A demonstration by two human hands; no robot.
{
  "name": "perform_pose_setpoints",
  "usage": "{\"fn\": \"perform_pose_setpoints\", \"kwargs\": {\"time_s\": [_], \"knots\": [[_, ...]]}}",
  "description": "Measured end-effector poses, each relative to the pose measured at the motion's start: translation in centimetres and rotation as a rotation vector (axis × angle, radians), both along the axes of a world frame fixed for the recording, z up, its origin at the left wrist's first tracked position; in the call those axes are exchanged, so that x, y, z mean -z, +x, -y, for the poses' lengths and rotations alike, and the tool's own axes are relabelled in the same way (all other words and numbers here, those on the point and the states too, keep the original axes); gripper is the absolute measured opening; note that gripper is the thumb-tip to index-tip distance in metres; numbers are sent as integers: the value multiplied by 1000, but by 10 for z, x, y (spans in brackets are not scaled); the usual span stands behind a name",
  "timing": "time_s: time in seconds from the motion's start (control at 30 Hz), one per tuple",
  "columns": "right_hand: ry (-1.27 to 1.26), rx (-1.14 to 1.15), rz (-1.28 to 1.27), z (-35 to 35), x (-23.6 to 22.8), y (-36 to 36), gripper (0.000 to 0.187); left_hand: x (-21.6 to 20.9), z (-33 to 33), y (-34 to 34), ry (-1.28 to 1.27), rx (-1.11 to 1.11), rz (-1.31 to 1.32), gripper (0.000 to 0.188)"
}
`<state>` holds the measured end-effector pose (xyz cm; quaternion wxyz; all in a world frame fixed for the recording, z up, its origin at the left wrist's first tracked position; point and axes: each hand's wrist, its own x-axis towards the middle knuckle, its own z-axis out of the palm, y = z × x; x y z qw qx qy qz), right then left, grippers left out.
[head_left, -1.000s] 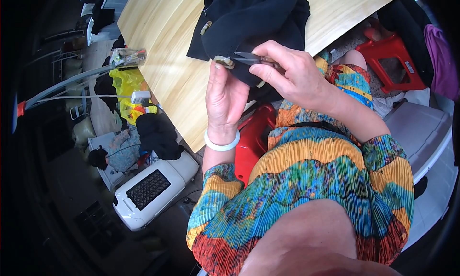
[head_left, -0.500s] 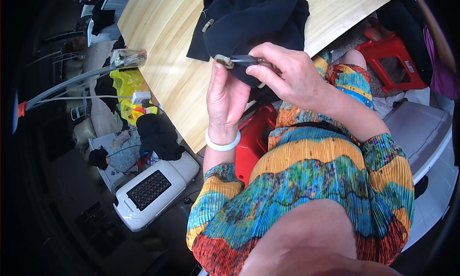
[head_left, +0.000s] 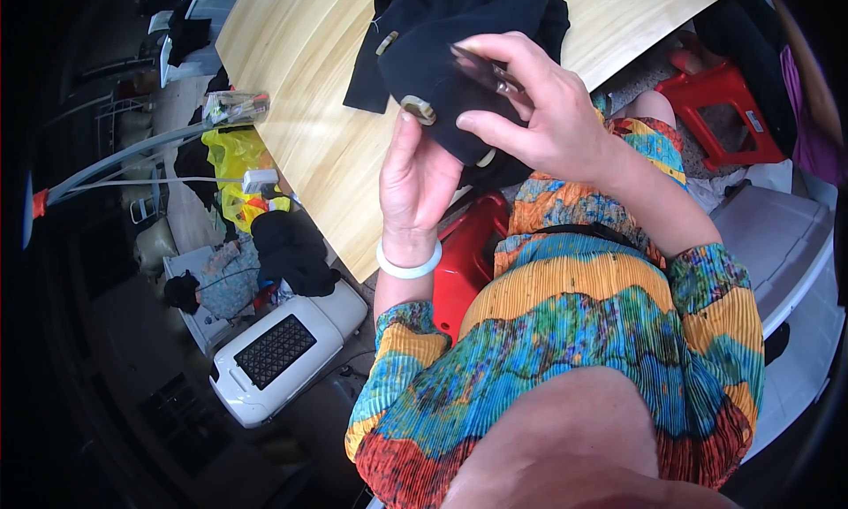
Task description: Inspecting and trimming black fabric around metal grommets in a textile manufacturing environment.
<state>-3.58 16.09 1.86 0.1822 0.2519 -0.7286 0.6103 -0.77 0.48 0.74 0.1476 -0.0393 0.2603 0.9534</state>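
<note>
the right hand (head_left: 561,111) grips small metal snips (head_left: 496,78), blurred, in its curled fingers with the thumb standing apart, while the left hand (head_left: 420,182) holds the edge of a black garment (head_left: 464,18), thumb against a mottled button (head_left: 418,110). the garment lies bunched on the pale wooden table (head_left: 300,111), with a yellow plastic bag (head_left: 231,154) off left and a red stool (head_left: 678,98) to the right.
</note>
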Motion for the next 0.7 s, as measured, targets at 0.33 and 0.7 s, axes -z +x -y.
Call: {"fn": "perform_pose_setpoints", "kwargs": {"time_s": [0.33, 0.7], "knots": [[-124, -103, 28, -12, -4, -34, 12, -5, 7, -5, 73, 48, 120, 36], [44, -289, 201, -17, 7, -28, 39, -7, 9, -14, 79, 82, 111, 42]]}}
